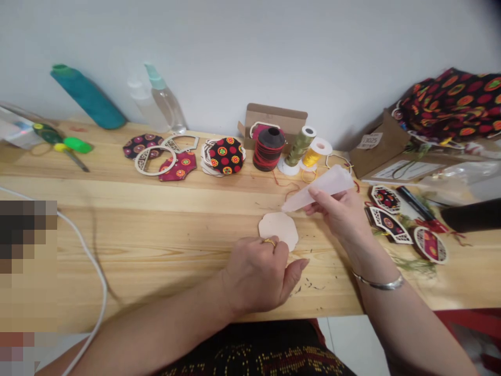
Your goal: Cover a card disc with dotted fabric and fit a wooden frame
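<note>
A pale, thin piece with a scalloped outline point(278, 230) lies flat on the wooden table. My left hand point(260, 271), with a gold ring, has its fingers curled over the near edge of this piece, holding it against the tabletop; the thumb sticks out to the right. In my right hand point(338, 209) is a translucent white glue bottle point(323, 188), tilted so that its nozzle points down and left at the piece's far right edge. Fingers and thumb are closed around the bottle. Whether any glue is coming out cannot be seen.
Behind stand thread spools point(269, 149), a stack of patterned fabric pieces point(225, 156) and wooden frames point(155, 160). Finished ornaments point(429, 244) and a cardboard box point(385, 151) are at the right. Bottles point(168, 102) and a screwdriver point(70, 156) are left. A white cable point(84, 245) crosses the near left.
</note>
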A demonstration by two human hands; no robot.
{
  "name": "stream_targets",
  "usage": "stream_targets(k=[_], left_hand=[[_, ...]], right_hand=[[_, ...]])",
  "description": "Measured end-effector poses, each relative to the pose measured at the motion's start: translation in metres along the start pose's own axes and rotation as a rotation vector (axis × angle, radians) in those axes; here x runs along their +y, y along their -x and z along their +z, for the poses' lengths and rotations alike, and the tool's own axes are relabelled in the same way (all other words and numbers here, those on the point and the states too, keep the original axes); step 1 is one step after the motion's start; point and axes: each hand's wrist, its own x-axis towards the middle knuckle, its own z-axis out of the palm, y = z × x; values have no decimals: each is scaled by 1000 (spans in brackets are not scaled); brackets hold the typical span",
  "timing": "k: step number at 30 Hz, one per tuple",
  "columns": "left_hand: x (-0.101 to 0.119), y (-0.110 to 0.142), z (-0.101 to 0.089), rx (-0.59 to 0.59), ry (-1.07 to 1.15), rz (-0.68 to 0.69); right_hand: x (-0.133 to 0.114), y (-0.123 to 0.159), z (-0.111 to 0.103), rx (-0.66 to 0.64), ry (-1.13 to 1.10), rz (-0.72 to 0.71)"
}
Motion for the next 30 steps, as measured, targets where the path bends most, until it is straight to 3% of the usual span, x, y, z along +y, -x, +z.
stream_targets(k=[7, 24, 30], left_hand=[[0, -1, -1, -6, -8, -4], [-1, 1, 4, 25, -1, -25], [-2, 1, 1, -23, 1, -8]], right_hand=[[-1, 2, 0, -4, 218, -52], [0, 8, -2, -118, 480, -318], [-3, 7, -9, -73, 393, -329]])
